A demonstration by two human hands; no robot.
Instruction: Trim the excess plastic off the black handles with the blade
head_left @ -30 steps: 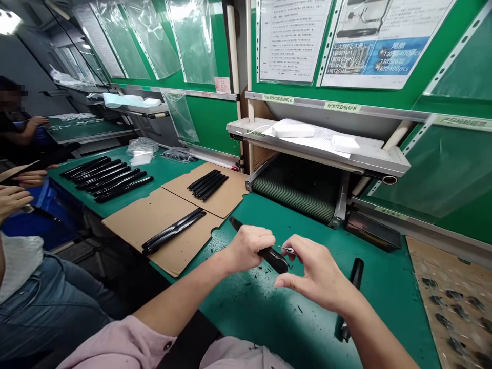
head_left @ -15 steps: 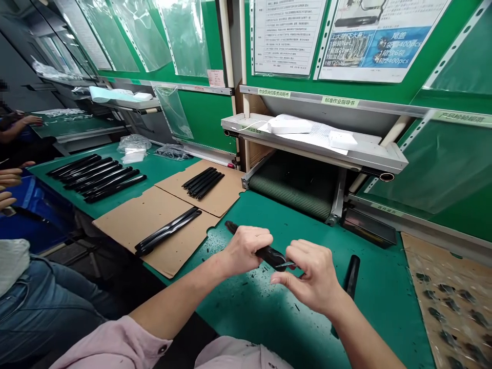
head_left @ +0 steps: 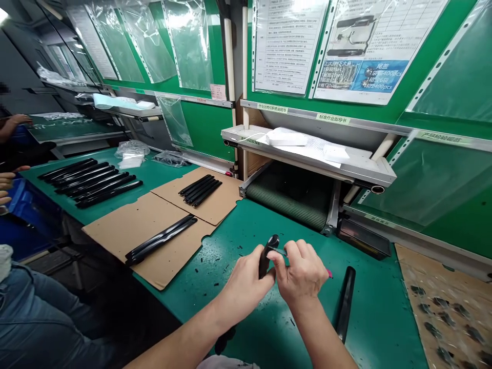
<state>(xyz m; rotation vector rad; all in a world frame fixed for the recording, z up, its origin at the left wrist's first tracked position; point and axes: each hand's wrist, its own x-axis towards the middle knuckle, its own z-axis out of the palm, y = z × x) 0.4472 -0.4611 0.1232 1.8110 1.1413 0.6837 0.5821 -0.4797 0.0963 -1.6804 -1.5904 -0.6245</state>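
A glossy black plastic tube-like part (head_left: pixel 264 259) is gripped in my left hand (head_left: pixel 248 279), its rounded end pointing up and away from me. My right hand (head_left: pixel 303 269) is closed around a small knife, with its thin blade (head_left: pixel 281 251) lying against the part near that end. A pink tip (head_left: pixel 329 274) of the knife's handle sticks out behind the right hand; the rest is hidden by the fingers. Right of my hands, another long black part (head_left: pixel 346 302) lies on the green tabletop (head_left: pixel 307 328), with small black shavings scattered around.
Cardboard sheets (head_left: pixel 165 271) at left carry long black parts (head_left: pixel 161 240) and shorter ones (head_left: pixel 200 189). More black parts (head_left: pixel 90 182) lie farther left, near a co-worker's hand (head_left: pixel 5 187). A conveyor (head_left: pixel 288 200) runs under the shelf (head_left: pixel 307 159). Cardboard with small dark pieces (head_left: pixel 442 302) is at right.
The held part has swung from pointing far left to pointing up and away. My hands have come closer together, and the blade now rests at the part's far end.
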